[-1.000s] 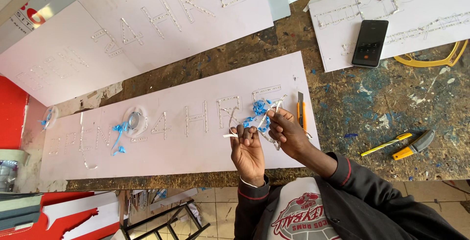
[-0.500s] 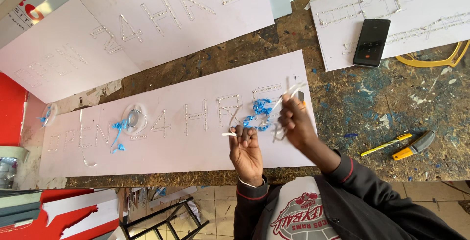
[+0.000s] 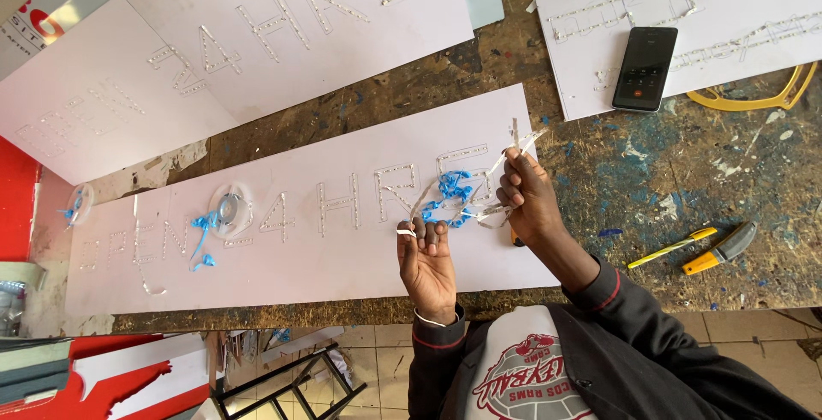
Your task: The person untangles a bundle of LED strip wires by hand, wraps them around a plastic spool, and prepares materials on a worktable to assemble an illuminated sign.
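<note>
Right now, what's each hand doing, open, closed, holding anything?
Left hand: fingers closed, pinching one end of the thin clear strip.
Right hand: fingers closed on the strip's other end, by the blue film scraps.

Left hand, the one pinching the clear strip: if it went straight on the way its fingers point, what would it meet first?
The left hand points up the picture, across the white board. First in line looks to be the blue ribbon by the right hand, though depth is unclear from above.

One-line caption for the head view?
Both hands, left hand and right hand, stretch a clear strip above a white lettered board.
</note>
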